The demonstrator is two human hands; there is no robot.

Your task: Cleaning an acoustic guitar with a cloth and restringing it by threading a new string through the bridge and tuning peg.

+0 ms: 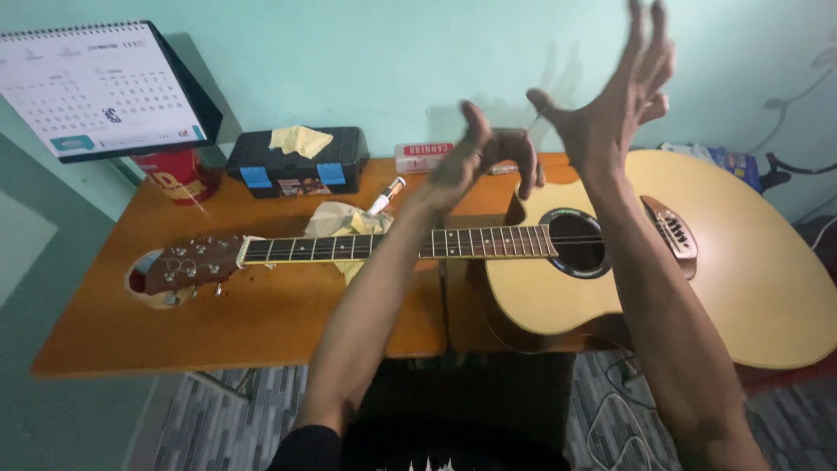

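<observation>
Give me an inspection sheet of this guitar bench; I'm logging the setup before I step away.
Surface: orange wooden table, against a pale green wall.
Job's things: acoustic guitar lies flat, face up, neck to the left, headstock over a round roll; body overhangs the table edge.
Clutter: yellow cloth under the neck, small tube, black box with yellow cloth on top, red cup, desk calendar, white and red packet.
Hands: left hand and right hand raised above the guitar, a thin wire between them, possibly a string; right fingers spread; blurred.
Cables: cords on the floor.
Surroundings: grey patterned floor.
</observation>
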